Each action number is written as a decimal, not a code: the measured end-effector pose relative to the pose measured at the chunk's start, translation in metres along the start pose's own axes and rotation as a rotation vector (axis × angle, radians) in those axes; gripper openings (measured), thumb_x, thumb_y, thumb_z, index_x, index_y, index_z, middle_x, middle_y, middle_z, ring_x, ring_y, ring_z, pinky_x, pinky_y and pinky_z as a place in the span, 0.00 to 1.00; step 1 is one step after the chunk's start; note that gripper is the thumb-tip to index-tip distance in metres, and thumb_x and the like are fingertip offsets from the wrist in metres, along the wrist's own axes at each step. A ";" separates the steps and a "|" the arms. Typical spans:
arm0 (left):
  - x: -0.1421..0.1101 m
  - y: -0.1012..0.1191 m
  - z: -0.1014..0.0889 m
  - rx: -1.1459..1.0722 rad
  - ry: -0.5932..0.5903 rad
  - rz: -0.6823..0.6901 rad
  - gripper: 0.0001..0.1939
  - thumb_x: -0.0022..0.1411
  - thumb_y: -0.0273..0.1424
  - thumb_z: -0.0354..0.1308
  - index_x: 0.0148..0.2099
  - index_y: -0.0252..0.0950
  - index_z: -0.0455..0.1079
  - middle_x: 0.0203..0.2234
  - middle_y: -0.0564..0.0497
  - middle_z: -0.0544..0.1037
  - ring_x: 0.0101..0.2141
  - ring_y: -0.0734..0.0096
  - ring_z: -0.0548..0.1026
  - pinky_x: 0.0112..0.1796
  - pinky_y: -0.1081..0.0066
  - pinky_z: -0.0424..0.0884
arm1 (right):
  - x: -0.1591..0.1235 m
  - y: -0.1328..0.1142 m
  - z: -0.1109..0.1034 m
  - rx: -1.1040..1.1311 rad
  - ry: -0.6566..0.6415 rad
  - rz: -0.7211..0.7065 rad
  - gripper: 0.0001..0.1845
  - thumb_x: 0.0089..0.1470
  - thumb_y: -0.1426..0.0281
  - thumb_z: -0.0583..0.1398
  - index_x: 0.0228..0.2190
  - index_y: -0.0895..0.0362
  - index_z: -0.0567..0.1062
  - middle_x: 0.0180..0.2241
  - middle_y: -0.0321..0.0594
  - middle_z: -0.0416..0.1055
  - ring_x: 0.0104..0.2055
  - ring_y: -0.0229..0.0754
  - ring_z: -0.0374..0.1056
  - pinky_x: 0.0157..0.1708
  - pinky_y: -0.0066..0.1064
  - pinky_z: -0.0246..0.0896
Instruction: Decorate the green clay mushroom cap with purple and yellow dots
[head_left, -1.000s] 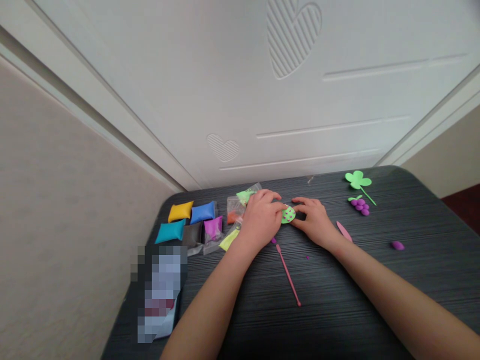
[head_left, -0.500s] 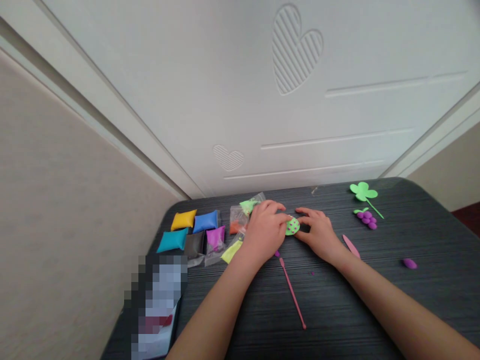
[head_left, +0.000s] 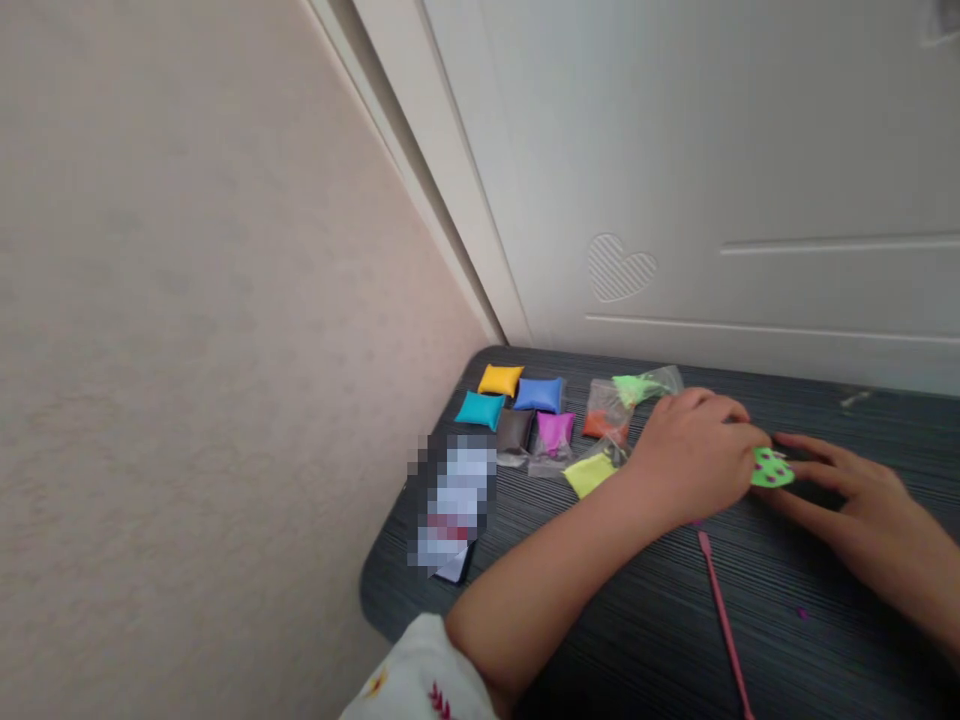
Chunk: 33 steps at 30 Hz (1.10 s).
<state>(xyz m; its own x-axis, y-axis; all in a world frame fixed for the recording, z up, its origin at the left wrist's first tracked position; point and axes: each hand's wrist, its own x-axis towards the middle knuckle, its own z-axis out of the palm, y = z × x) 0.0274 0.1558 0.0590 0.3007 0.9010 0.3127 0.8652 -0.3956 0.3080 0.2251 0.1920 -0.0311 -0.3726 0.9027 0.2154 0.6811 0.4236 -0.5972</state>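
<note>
The left hand (head_left: 697, 450) grasps the left edge of the green dotted piece (head_left: 772, 468); its fingertips are partly hidden. The right hand (head_left: 862, 515) grips the right side of the same piece. The piece is positioned between both hands, over the tabletop (head_left: 630, 625). Nearer the person than the piece: pink tool (head_left: 724, 620), purple crumb (head_left: 802, 613). Left of the piece: lime packet (head_left: 589, 475), orange packet (head_left: 598, 426); farther left, magenta packet (head_left: 554, 430), blue packet (head_left: 538, 395).

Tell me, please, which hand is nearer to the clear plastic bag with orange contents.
Left: the left hand is just to the right of the orange-filled bag, while the right hand is farther right, beyond most of the bright green, purple-dotted piece.
</note>
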 end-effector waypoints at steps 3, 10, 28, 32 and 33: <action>0.001 -0.001 0.002 -0.026 0.008 0.005 0.13 0.59 0.29 0.47 0.40 0.45 0.72 0.41 0.56 0.73 0.45 0.67 0.66 0.49 0.68 0.63 | -0.001 -0.005 -0.003 -0.003 -0.005 0.004 0.23 0.39 0.44 0.55 0.26 0.45 0.77 0.44 0.44 0.70 0.46 0.56 0.65 0.48 0.55 0.54; 0.008 -0.014 -0.004 -0.140 0.025 0.008 0.13 0.58 0.26 0.48 0.42 0.39 0.71 0.40 0.52 0.73 0.44 0.70 0.66 0.49 0.68 0.63 | 0.000 -0.032 -0.010 -0.075 -0.021 0.090 0.16 0.43 0.52 0.58 0.28 0.48 0.78 0.47 0.41 0.67 0.49 0.53 0.62 0.50 0.52 0.51; -0.004 -0.020 -0.053 -0.065 0.038 -0.088 0.10 0.59 0.30 0.49 0.38 0.38 0.71 0.38 0.51 0.73 0.43 0.69 0.66 0.46 0.67 0.62 | 0.003 -0.047 -0.011 -0.024 0.027 0.196 0.11 0.44 0.57 0.59 0.26 0.48 0.78 0.47 0.39 0.66 0.51 0.52 0.58 0.50 0.49 0.49; -0.025 -0.017 -0.039 -0.031 -0.135 -0.014 0.07 0.56 0.30 0.54 0.36 0.40 0.73 0.36 0.52 0.73 0.41 0.66 0.66 0.45 0.63 0.62 | 0.002 -0.049 -0.011 -0.015 0.039 0.202 0.11 0.44 0.57 0.59 0.26 0.49 0.78 0.47 0.40 0.66 0.50 0.52 0.58 0.49 0.49 0.50; -0.029 -0.016 -0.035 -0.025 -0.182 0.007 0.07 0.55 0.29 0.55 0.36 0.41 0.73 0.36 0.52 0.73 0.42 0.65 0.65 0.45 0.62 0.61 | 0.002 -0.050 -0.011 -0.014 0.040 0.204 0.11 0.44 0.57 0.59 0.26 0.49 0.78 0.47 0.40 0.66 0.50 0.52 0.57 0.49 0.49 0.50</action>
<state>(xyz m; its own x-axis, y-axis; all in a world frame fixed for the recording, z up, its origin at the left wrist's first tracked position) -0.0092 0.1295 0.0759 0.3766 0.9146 0.1475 0.8531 -0.4044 0.3296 0.1978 0.1731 0.0079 -0.2003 0.9721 0.1217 0.7490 0.2320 -0.6206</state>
